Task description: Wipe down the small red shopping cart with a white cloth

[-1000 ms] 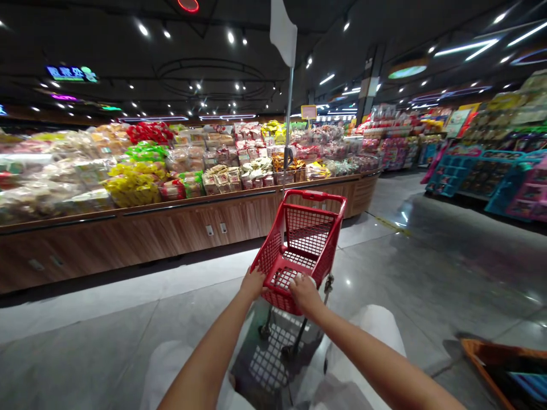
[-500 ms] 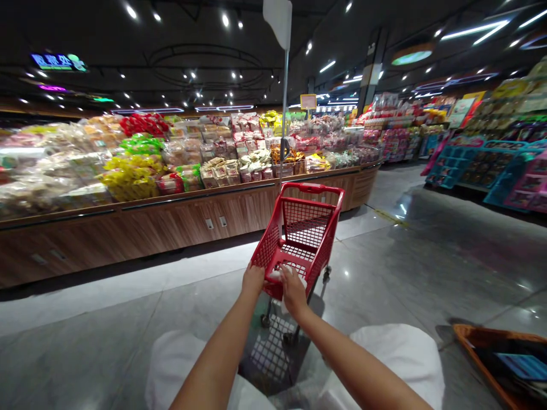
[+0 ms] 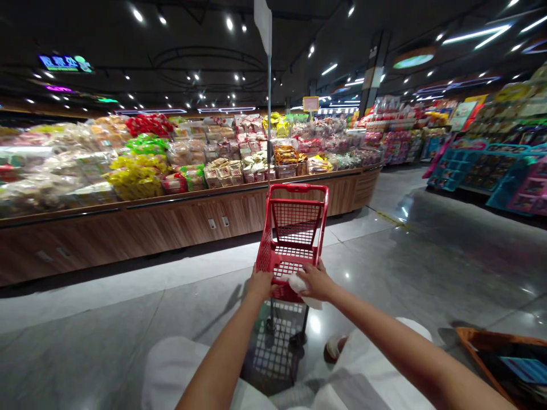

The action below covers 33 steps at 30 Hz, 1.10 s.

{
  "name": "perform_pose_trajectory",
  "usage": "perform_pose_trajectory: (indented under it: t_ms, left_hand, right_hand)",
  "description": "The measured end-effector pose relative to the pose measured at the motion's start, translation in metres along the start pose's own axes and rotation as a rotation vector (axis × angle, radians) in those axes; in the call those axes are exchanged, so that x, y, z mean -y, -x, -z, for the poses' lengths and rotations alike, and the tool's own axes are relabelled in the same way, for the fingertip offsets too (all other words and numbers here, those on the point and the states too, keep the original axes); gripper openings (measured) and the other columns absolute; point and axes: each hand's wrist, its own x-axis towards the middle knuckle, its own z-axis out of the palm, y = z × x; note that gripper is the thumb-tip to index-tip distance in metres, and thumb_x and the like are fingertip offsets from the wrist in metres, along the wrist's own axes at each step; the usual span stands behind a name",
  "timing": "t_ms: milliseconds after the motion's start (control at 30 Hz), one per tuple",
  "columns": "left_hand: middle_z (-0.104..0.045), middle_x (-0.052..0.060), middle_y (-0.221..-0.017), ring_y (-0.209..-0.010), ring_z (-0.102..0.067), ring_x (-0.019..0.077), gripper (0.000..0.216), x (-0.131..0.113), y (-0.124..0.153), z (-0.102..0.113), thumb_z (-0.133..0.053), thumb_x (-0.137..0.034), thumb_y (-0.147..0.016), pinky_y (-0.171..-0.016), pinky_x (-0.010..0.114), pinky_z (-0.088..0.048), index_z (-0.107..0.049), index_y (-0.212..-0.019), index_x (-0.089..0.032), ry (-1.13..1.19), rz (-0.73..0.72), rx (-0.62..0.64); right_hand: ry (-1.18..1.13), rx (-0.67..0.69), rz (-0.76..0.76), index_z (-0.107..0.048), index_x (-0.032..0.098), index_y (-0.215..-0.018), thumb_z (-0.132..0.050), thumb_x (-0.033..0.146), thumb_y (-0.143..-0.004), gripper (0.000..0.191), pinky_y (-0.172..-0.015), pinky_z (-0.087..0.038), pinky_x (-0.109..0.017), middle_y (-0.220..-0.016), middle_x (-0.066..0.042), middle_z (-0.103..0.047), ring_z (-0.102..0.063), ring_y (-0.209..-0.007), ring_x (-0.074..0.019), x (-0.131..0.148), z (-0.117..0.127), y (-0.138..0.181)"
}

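A small red shopping cart (image 3: 265,242) stands straight in front of me, its grid basket holding nothing that I can see. A thin pole with a pale flag (image 3: 264,25) rises at its left side. My left hand (image 3: 260,283) is closed around the near left corner of the basket rim. At the near right corner, my right hand (image 3: 317,281) presses a crumpled white cloth (image 3: 296,283) against the rim; part of the cloth hangs below the fingers. Whether it is fabric or paper, I cannot tell.
A long wooden display counter (image 3: 179,213) piled with packaged snacks runs behind the cart. Blue and pink racks (image 3: 461,162) stand at the right. An orange basket (image 3: 468,341) with dark items lies at the lower right. The grey floor (image 3: 393,267) is shiny.
The cart has swung slightly, its far end and pole shifting left. My right hand has moved right with the cloth to the near right corner. My left hand still grips the left corner.
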Motion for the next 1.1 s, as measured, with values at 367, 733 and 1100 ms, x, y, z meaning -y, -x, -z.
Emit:
perform_pose_trajectory:
  t_ms: [367,733,1100]
  left_hand:
    - [-0.07,0.013,-0.102,-0.103,-0.06,0.0246,0.026,0.002,0.011,-0.005,-0.052,-0.023,-0.084,-0.101,0.037,-0.035,-0.065,-0.103,-0.011,-0.053,0.032,0.086]
    - [-0.068,0.012,-0.104,-0.103,-0.06,0.0238,0.023,0.004,0.029,-0.003,-0.047,-0.014,-0.085,-0.094,0.037,-0.039,-0.063,-0.102,-0.015,-0.034,0.082,0.08]
    - [-0.068,0.013,-0.106,-0.104,-0.06,0.0263,0.024,-0.016,0.013,-0.007,-0.05,-0.025,-0.088,-0.094,0.04,-0.037,-0.062,-0.106,-0.014,0.02,0.159,0.07]
  right_hand:
    - [0.031,0.038,-0.011,-0.034,0.034,-0.138,-0.047,0.041,-0.092,0.049,-0.066,-0.045,-0.028,-0.112,-0.008,-0.059,-0.064,-0.084,-0.0222,0.056,-0.026,-0.036]
    - [0.107,-0.094,0.127,-0.056,0.016,-0.109,-0.054,0.022,-0.086,0.024,-0.091,-0.041,-0.037,-0.112,-0.012,-0.057,-0.054,-0.104,-0.0236,0.012,-0.025,-0.011]
    - [0.118,-0.084,0.05,-0.054,0.016,-0.107,-0.044,0.014,-0.09,0.02,-0.078,-0.046,-0.029,-0.106,-0.011,-0.058,-0.058,-0.088,-0.0189,0.047,-0.045,-0.047]
